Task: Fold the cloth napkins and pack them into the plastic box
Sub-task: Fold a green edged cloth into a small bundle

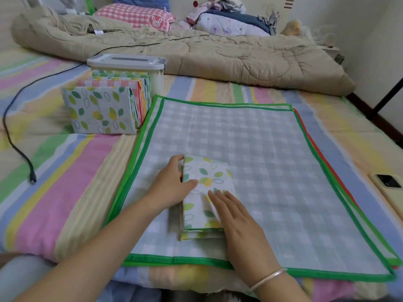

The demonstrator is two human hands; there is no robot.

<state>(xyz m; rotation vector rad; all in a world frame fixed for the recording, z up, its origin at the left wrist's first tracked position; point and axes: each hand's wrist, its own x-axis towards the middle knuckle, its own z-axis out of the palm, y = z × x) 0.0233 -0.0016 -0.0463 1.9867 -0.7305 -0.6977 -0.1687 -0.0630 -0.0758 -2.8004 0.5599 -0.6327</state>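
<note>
On the striped sheet (65,182) that fills most of my view, a beige quilt (218,57) lies bunched along the far side, with a pink pillow (135,15) behind it. Nearer me, a check napkin (272,160) with a green border is spread flat. At its right side I can see the edges of more cloths under it, one of them red (322,162). Left of its far corner stands a stack (102,114) of folded napkins on edge, a leaf print in front and pink and yellow ones behind. The box (128,64) stands right behind the stack with its lid on, and I cannot tell whether the two touch. A folded leaf napkin (205,177) lies on the near middle of the check napkin. The left hand (172,184) pinches its left edge, thumb on top and fingers curled round the far corner. The right hand (237,219) lies flat on its near right part, fingers straight and pressing down. A black cable (13,136) runs across the sheet at left, its plug loose. A phone (388,184) lies at the right edge. A silver bracelet (268,277) circles the right wrist.
</note>
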